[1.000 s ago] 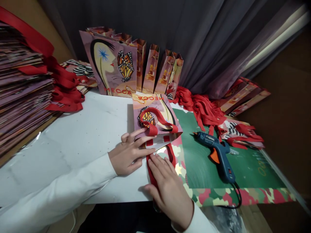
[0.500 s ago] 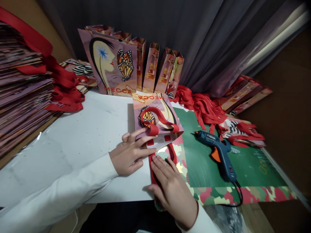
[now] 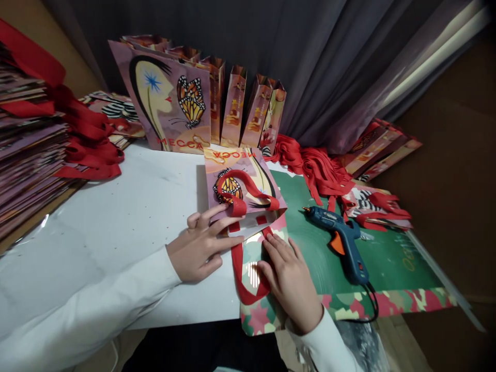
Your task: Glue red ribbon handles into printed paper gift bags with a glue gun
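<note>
A printed paper bag (image 3: 253, 165) lies flat with its open mouth towards me. One red ribbon handle (image 3: 248, 182) loops over its upper face, and a second red ribbon loop (image 3: 248, 298) hangs out of the mouth towards the table's near edge. My left hand (image 3: 199, 245) rests at the mouth's left corner, fingers spread, index and middle fingertips on the bag's edge. My right hand (image 3: 290, 276) lies at the right side of the near loop, fingers stretched out, fingertips touching the ribbon close to the mouth.
A blue glue gun (image 3: 341, 232) with an orange trigger lies on the green mat (image 3: 318, 258) to the right. Finished-looking bags (image 3: 178, 103) stand behind. Red ribbons (image 3: 325, 168) lie heaped at the back right. A tall stack of flat bags (image 3: 31, 155) rises at left.
My right hand has slid right and up from the middle of the near ribbon loop to its right side, uncovering the loop. My left hand stays at the bag's mouth. The view shifted slightly.
</note>
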Tool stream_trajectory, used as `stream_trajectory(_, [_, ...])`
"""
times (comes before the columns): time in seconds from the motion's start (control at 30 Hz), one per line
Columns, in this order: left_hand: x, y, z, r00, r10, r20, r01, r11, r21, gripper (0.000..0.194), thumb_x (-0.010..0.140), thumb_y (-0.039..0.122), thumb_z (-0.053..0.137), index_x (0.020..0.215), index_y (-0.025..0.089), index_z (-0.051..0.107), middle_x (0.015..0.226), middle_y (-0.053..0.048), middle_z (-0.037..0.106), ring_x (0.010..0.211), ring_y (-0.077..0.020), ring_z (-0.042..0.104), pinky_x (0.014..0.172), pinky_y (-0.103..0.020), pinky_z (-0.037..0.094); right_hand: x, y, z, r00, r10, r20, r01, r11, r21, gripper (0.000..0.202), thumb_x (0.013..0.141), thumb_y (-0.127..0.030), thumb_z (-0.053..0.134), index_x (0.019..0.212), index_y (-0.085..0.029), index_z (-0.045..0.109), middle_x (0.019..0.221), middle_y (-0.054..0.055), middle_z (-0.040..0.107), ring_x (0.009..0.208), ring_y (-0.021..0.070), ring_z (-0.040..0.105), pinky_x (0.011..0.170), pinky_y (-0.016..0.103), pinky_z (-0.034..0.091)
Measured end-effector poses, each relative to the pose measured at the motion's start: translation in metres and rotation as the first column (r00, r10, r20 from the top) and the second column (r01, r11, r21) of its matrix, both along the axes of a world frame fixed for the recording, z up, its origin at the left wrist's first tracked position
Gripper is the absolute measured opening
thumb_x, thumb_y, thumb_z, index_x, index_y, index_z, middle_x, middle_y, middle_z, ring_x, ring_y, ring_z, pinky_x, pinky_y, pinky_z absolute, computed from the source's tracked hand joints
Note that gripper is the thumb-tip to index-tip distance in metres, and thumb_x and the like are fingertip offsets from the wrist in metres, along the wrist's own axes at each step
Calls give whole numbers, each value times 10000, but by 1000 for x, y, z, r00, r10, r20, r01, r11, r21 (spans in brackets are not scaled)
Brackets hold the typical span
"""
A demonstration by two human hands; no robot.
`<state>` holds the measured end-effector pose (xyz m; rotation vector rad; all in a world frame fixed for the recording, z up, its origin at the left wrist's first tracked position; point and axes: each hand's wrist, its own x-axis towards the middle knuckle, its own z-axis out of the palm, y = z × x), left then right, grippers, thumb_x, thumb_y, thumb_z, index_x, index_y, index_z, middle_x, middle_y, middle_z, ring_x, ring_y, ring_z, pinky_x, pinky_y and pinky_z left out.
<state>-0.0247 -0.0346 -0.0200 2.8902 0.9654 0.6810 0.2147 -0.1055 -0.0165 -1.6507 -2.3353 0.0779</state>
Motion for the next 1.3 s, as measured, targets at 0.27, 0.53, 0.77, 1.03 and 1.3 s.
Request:
stream_trajectory(0.27, [0,0,-2,1000,-4,5,4,1000,-6,569,724,169,475,1248,351,603,1387,-53,443,1362,-383,237,904,-486,276,1,0,7,998,12,-69,-15,999,-44,408,970,-350,463,1333,-176,533,1412,110,539,1297,253,492,1135,481,306])
stream_trajectory(0.53, [0,0,-2,1000,6,2,-6,1000,7,570,730,165,464,1249,354,605,1353,-59,465,1353,-381,253,897,-482,279,115,-10,6,626,-776,79,759,629,167,595,912,-487,402,1206,-1,578,1099,297,579,1071,414,555,908,532,424])
stream_trajectory(0.77, [0,0,-2,1000,0,21,0,1000,6,568,745,151,455,1255,357,600,1364,-57,455,1369,-381,236,915,-496,280,177,7,12,588,-804,83,778,535,-330,418,702,-486,643,921,-132,602,854,143,662,796,304,626,706,379,474])
stream_trajectory(1.03, [0,1,0,1000,-3,15,2,999,37,564,729,143,456,1231,342,618,1385,-42,452,1340,-375,284,866,-453,300,158,-17,34,164,-808,-566,505,562,-655,557,559,-437,832,1023,-218,615,760,-14,658,633,157,588,523,237,441])
stream_trajectory(1.3, [-1,1,-3,1000,1,20,-2,1000,11,568,739,151,454,1247,359,600,1383,-32,454,1356,-361,272,888,-454,297,123,-41,34,-253,-444,-859,83,875,-477,475,559,-412,838,993,-298,682,928,29,714,676,168,640,579,277,542])
